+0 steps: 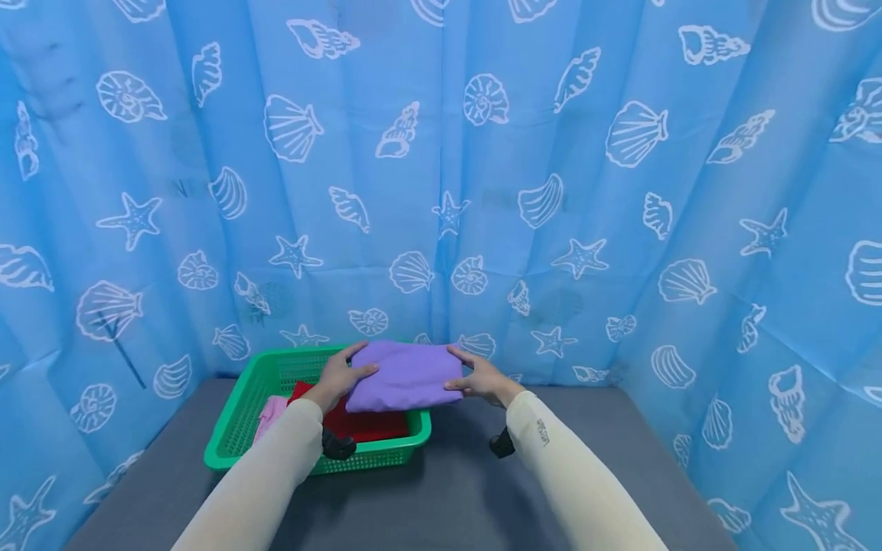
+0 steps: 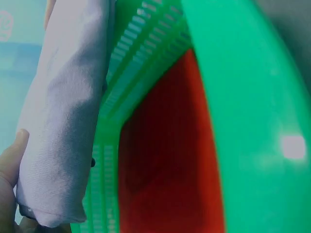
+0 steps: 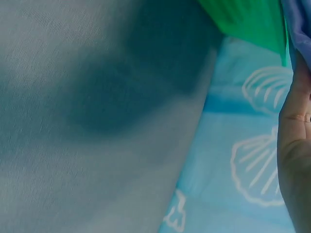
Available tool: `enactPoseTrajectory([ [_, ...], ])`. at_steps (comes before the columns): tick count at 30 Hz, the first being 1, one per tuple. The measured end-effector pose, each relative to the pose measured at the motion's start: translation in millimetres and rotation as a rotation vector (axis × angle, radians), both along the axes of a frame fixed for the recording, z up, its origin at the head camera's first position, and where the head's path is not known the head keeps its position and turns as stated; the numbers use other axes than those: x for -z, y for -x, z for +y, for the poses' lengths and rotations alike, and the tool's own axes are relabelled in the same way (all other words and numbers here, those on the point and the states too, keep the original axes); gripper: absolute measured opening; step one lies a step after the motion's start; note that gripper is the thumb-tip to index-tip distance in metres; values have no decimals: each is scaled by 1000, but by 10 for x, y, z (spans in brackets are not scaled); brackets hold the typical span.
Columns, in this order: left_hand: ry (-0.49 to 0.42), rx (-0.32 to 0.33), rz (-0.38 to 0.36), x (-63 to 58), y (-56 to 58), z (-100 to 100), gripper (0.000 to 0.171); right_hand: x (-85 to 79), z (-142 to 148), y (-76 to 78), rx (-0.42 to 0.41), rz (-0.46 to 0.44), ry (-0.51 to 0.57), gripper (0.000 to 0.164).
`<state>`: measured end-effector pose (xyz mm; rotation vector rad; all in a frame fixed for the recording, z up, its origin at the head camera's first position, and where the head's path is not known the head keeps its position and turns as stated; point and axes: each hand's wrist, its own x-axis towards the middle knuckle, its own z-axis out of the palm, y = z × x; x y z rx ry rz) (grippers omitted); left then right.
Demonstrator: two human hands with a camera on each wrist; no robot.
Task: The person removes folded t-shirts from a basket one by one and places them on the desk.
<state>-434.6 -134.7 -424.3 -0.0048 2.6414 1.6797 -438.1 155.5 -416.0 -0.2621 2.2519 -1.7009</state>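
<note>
A folded purple cloth is held up between both hands, over the right part of a green plastic basket. My left hand grips the cloth's left end, thumb on its near face. At the opposite end my right hand pinches it between thumb and fingers, just beyond the basket's right rim. Seen from the left wrist, the folded cloth hangs above the basket with red fabric below. The right wrist view catches only part of the right hand and a bit of purple cloth.
Inside the basket lie a red cloth and a pink cloth. The basket stands on a grey tabletop, towards the left. A blue curtain with white shell prints closes off the back and sides.
</note>
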Motion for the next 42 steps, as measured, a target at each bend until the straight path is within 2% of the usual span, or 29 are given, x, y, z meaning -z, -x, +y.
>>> enactPoseTrajectory([
  [8,-49,-8,10,60,56,296,66,14,260,19,53,-5,0,82],
  [14,-78,16,0,68,84,484,67,10,427,14,69,-27,18,83],
  [21,-105,55,21,70,133,741,68,17,664,25,102,-37,-25,83],
  [29,-122,96,27,70,160,1076,65,7,968,-14,101,-56,24,85],
  [35,-119,89,35,85,154,1321,62,22,1125,-35,105,-82,64,85],
  [42,-30,57,116,156,159,1576,62,172,1252,-51,160,-95,5,85],
])
